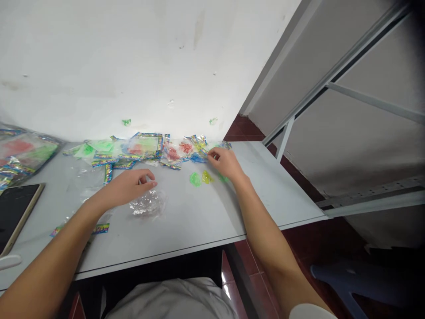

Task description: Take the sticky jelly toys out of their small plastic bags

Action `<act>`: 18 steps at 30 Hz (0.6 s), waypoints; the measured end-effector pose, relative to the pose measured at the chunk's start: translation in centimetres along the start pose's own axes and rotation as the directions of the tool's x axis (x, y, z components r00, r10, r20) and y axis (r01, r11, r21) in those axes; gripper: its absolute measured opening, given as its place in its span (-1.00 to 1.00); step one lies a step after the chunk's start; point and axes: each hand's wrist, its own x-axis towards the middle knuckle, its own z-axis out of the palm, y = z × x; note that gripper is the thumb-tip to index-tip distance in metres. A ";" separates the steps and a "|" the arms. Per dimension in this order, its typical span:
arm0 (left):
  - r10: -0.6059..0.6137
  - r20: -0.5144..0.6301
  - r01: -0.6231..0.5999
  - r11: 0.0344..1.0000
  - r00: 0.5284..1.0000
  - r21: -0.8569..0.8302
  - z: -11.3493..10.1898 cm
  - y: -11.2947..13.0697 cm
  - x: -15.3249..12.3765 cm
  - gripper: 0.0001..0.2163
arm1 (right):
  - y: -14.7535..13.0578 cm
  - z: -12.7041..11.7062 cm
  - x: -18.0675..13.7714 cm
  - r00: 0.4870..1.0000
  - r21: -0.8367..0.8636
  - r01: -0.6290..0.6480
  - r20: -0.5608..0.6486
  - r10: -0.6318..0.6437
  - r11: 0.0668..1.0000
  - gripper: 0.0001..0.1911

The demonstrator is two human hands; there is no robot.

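Note:
My left hand (134, 185) hovers over a crumpled clear plastic bag (148, 206), its fingers loosely curved, apart and holding nothing. At the right end of a row of small packets, my right hand (226, 163) has its fingertips drawn together beside a blue piece (198, 157) and a yellow packet (201, 142). What those fingertips pinch, if anything, is hidden. Just below lie a loose green piece (195, 179) and a loose yellow piece (207, 177). Another green piece (223, 178) is partly covered by my right wrist.
Printed packets with green pieces (101, 146) and red pieces (172, 153) line the wall. A larger bag of packets (29, 153) and a phone (16, 212) lie at left. Clear wrappers (88, 175) sit near my left forearm. A blue stool (348, 279) stands lower right.

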 end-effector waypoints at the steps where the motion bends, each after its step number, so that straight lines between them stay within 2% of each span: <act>1: -0.005 -0.035 0.006 1.000 0.999 0.015 0.0 0.1 0.0 -0.59 | -0.7 1.0 0.1 0.999 -0.007 0.045 -0.008 -0.046 0.999 -0.82; 6: -0.037 -0.221 0.051 0.997 0.975 0.060 0.4 0.1 0.5 -0.63 | -3.2 4.8 0.3 0.975 -0.037 0.220 -0.005 -0.221 0.975 -0.77; 12: 0.008 -0.403 0.046 0.991 0.915 0.124 0.9 -0.8 1.5 -0.64 | -5.9 7.0 0.5 0.939 -0.070 0.342 -0.007 -0.343 0.937 -0.54; 14: 0.035 -0.434 0.023 0.992 0.900 0.126 1.0 -1.0 1.6 -0.64 | -7.1 7.8 0.7 0.940 -0.116 0.340 0.020 -0.340 0.933 -0.55; 16: 0.045 -0.460 0.001 0.995 0.887 0.099 1.0 -1.1 1.7 -0.64 | -8.1 8.5 0.9 0.964 -0.186 0.266 0.036 -0.265 0.946 -0.68; 18: 0.032 -0.471 -0.017 0.999 0.881 0.036 1.0 -0.9 1.7 -0.66 | -8.6 8.7 1.0 0.982 -0.211 0.188 0.016 -0.189 0.959 -0.70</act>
